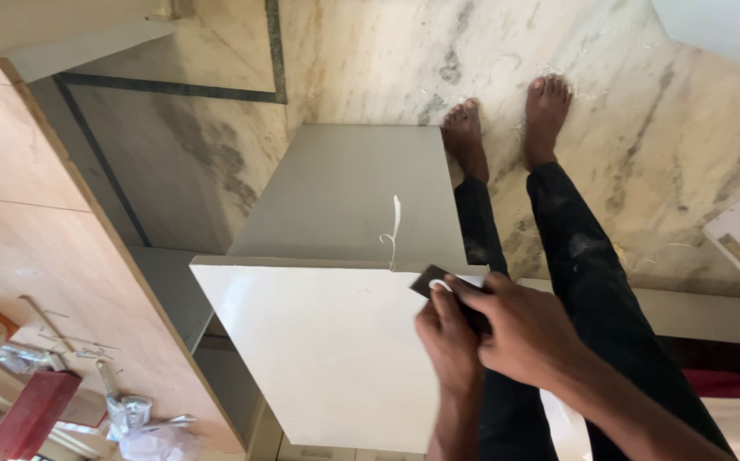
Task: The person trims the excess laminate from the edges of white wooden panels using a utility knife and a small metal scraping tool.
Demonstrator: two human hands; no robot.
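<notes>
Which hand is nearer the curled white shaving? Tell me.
Left. The left hand sits just below-right of the shaving; the right hand lies farther right, both gripping the dark scraper.

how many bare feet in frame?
2. The left foot and the right foot both stand on the marble floor, just past the far edge of the white cabinet. None seem hidden.

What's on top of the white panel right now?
Both hands, left and right, press a dark flat scraper against the white panel's top edge. A thin curled shaving hangs beyond. The blade's lower part is covered.
</notes>
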